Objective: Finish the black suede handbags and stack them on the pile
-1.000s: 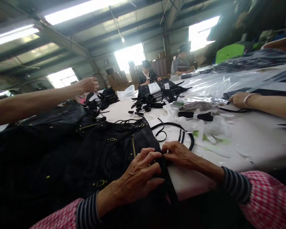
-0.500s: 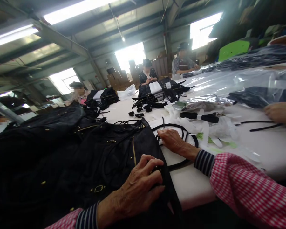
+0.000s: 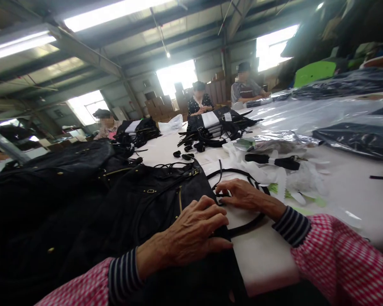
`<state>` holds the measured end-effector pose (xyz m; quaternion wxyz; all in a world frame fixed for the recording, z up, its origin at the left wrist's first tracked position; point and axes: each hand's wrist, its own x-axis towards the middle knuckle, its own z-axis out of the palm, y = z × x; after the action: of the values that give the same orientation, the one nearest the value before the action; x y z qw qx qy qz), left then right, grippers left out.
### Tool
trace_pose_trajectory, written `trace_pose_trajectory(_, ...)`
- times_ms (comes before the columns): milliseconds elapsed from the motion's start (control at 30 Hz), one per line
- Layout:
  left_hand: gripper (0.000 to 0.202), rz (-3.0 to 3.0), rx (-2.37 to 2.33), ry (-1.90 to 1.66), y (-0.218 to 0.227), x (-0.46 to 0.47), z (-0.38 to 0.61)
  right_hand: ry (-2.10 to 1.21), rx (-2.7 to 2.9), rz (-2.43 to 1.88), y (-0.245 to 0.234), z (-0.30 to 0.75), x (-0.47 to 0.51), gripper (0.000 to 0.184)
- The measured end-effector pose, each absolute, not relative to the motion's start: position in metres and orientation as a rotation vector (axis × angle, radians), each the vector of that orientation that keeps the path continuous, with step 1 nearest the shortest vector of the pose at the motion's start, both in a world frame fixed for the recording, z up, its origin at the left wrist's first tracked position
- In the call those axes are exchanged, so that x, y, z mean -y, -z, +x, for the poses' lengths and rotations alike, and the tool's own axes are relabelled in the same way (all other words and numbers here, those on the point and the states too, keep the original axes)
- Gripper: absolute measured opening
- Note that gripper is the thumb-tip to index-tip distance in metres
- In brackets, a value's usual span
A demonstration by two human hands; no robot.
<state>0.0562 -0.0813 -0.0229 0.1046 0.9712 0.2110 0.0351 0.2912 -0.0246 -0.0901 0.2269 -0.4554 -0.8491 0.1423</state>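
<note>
The head view shows the person's left hand point(image 3: 194, 231) lying palm down on the near edge of a black bag point(image 3: 156, 199). Its grip is open, the fingers are spread flat on the dark fabric, and it holds nothing. The bag lies flat at the near side of the white table point(image 3: 338, 195), with gold buckles and a gold zip line on its face. It touches a heap of more black bags point(image 3: 67, 165) on its left. The right hand point(image 3: 242, 195) rests just beside the bag's right edge, fingers bent down onto a black strap point(image 3: 232, 170) that loops over the table around and under that hand. The fingertips touch the strap, but I cannot tell whether the grip is closed on it. Both wrists show striped cuffs under pink checked sleeves point(image 3: 344, 263). No writing can be read anywhere. A white tag point(image 3: 227, 117) sits on a far stack of black bags with white bands point(image 3: 210, 123), too small to make out. Between that stack and the near bag lie small black pieces point(image 3: 187, 156). To the right are two black tassels point(image 3: 274, 161) on white paper scraps point(image 3: 293, 180), and beyond them clear plastic sheeting point(image 3: 306, 112). Three other people sit at the far side, one at the left point(image 3: 104, 125) and two at the end point(image 3: 199, 102).
</note>
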Motion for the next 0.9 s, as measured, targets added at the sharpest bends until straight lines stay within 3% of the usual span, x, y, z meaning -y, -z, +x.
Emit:
trace_pose_trajectory(167,0.043,3.002,-0.525,-0.039,0.042,0.068,0.066,-0.391,2.36,-1.274,0.091,0.286,0.029,0.018)
trace_pose_trajectory(433,0.041,2.977,-0.61,-0.221,0.062,0.07,0.056,-0.382,2.405,-1.225,0.089,0.286,0.035,0.02)
trace_pose_trajectory(767,0.038,2.929,-0.551,-0.303,0.07,0.079,0.057,-0.083,2.356,-1.609,0.089,0.271,0.024,0.022)
trace_pose_trajectory(900,0.042,2.87,-0.528,-0.351,0.064,0.081,0.05,-0.159,2.296,-1.527,0.094,0.276,0.025,0.011)
